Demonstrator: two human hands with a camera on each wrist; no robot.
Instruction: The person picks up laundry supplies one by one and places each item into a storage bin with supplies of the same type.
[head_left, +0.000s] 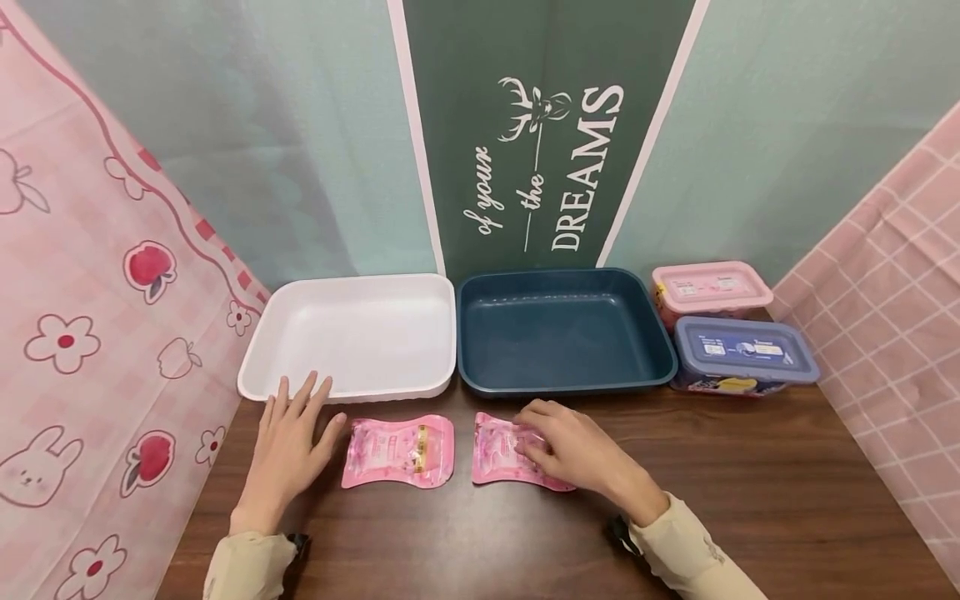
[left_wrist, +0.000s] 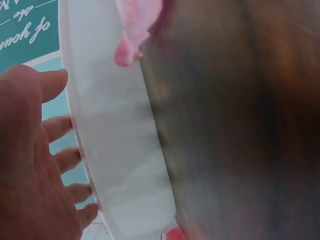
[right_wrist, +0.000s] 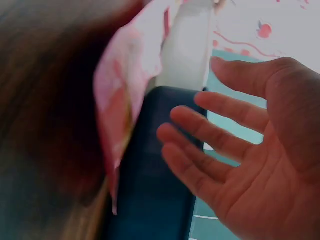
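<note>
Two pink, shiny flat pouches lie side by side on the table. My left hand (head_left: 288, 454), fingers spread and straight, is left of the left pouch (head_left: 401, 452), with its fingertips overlapping the front rim of a white tray (head_left: 356, 333). Its thumb points toward that pouch's upper left corner. Over the right pouch (head_left: 495, 457) hovers my right hand (head_left: 577, 450), hiding the pouch's right part. In the right wrist view its fingers (right_wrist: 210, 135) are loosely bent and apart, with the pouch (right_wrist: 117, 90) beyond them and nothing gripped.
A dark blue tray (head_left: 558, 333) adjoins the white one on the right. Beside it stand two lidded boxes, a pink one (head_left: 712, 285) behind a blue one (head_left: 742, 350). Patterned cloths hang at the back and both sides of the brown wooden table (head_left: 480, 542).
</note>
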